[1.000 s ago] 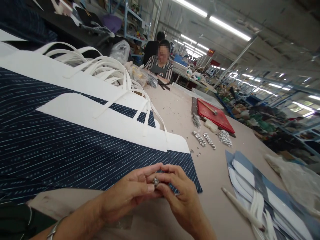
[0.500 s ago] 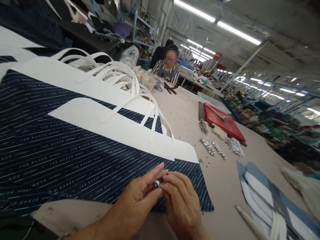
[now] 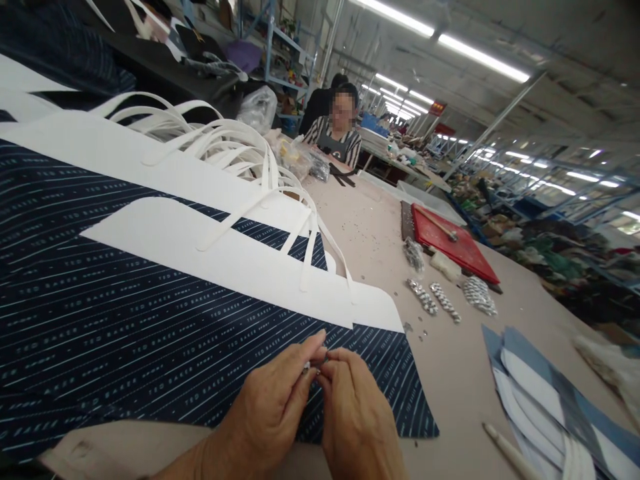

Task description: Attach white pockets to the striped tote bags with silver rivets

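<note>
My left hand [image 3: 267, 400] is closed, its thumb and fingers pinching a small shiny metal piece [image 3: 307, 367]. Facing it, my right hand [image 3: 357, 410] has its fingertips pressed together at the same spot, with a glint of metal between them. Most of the piece is hidden by fingers, so its exact kind cannot be made out. Both hands are above dark blue striped fabric [image 3: 165, 320] printed with lettering. Beyond them, white panels [image 3: 240, 270] with white strap handles [image 3: 260, 150] lie overlapped on the fabric.
On the pink-beige table [image 3: 370, 227], right of the fabric, are strips of metal fasteners [image 3: 445, 303], a red board [image 3: 455, 243] with a hammer [image 3: 437, 223], blue-and-white pieces [image 3: 540, 380] and a pale pointed stick [image 3: 507, 450]. A person in striped sleeves [image 3: 333, 140] sits at the far end.
My fingers have closed further round the small metal piece, so less of it shows. My hands have shifted slightly left, and the view has moved a little.
</note>
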A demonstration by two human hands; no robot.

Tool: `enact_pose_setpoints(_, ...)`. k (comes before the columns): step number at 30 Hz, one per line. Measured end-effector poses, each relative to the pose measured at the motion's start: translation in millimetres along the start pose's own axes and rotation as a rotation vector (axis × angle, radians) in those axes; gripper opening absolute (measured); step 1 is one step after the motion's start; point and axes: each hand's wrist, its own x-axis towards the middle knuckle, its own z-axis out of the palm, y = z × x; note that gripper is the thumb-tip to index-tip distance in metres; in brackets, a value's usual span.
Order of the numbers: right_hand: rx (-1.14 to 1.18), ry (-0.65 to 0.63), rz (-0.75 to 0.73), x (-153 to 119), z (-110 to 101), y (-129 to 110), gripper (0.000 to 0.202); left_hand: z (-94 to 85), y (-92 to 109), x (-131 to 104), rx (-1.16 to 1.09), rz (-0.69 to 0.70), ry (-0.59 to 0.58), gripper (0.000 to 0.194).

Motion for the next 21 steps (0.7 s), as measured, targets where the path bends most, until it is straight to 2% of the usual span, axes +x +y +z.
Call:
enact_pose_setpoints(2,0.059,-0.037,0.044,-1,1,4,0.021,-3.9,0,6,-0.011,-0.006,-0.003,0.035)
enact_pose_setpoints(3,0.127,-0.068,0.092,-1,1,5,0.020,-6.8,1,11,-0.050,-0.061,-0.008,0.033)
enact_pose_setpoints(5,0.320,-0.153,0.254,2,-1,9,0.017,-14.7,5,21,-0.199,-0.272,0.001,0.028)
enact_pose_setpoints(8,0.706,-0.256,0.631,6,-1,13,0.019,-29.0,13,37,-0.476,-0.563,0.026,0.024)
enact_pose_setpoints(10,0.962,-0.247,0.862,8,2,16,0.027,-35.6,18,44,-0.546,-0.607,0.001,0.023)
enact_pose_setpoints(12,1.109,-0.209,0.971,9,5,18,0.033,-36.0,20,47,-0.474,-0.607,-0.065,0.022)
enact_pose_setpoints(14,1.114,-0.184,0.940,9,6,18,0.032,-29.9,19,44,-0.331,-0.590,-0.156,0.022)
enact_pose_setpoints(16,1.003,-0.183,0.819,8,4,17,0.023,-20.1,15,38,-0.206,-0.536,-0.233,0.023)
enact_pose_setpoints(19,0.724,-0.169,0.562,5,1,16,0.013,-6.9,10,29,-0.136,-0.431,-0.225,0.025)
enact_pose_setpoints(21,0.554,-0.119,0.388,2,-1,16,0.015,-2.1,8,26,-0.147,-0.389,-0.194,0.023)
